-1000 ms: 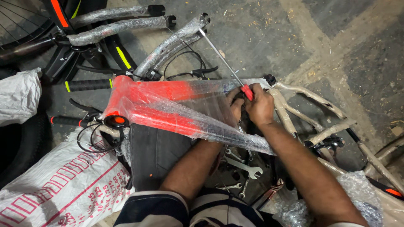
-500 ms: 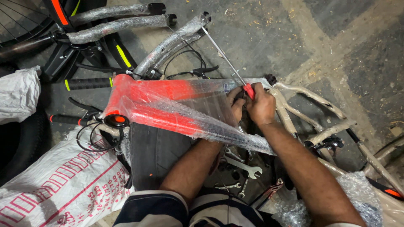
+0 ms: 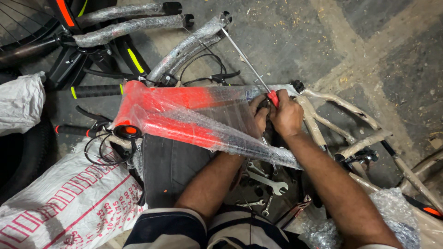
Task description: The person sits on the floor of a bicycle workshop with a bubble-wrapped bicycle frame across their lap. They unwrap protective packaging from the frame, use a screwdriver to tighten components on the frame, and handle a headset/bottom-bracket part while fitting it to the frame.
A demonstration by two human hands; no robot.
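Note:
A red bicycle frame (image 3: 175, 113) wrapped in clear bubble wrap lies across the floor in front of me. My right hand (image 3: 287, 115) grips the red handle of a long screwdriver (image 3: 247, 60), whose metal shaft points up and to the left. My left hand (image 3: 259, 113) sits right beside it, fingers curled against the wrapped frame at its right end. Both hands meet at the same spot on the frame. What the left fingers pinch is hidden.
Several open-ended spanners (image 3: 265, 182) lie on the floor below the frame. Wrapped fork legs (image 3: 134, 25) and black handlebars with grips (image 3: 94, 91) lie at upper left. A white woven sack (image 3: 55, 203) fills the lower left. Tan wrapped frame tubes (image 3: 350, 124) extend right.
The screwdriver's shaft has tilted slightly and the hands have shifted a little at the frame's right end. Nothing else has moved.

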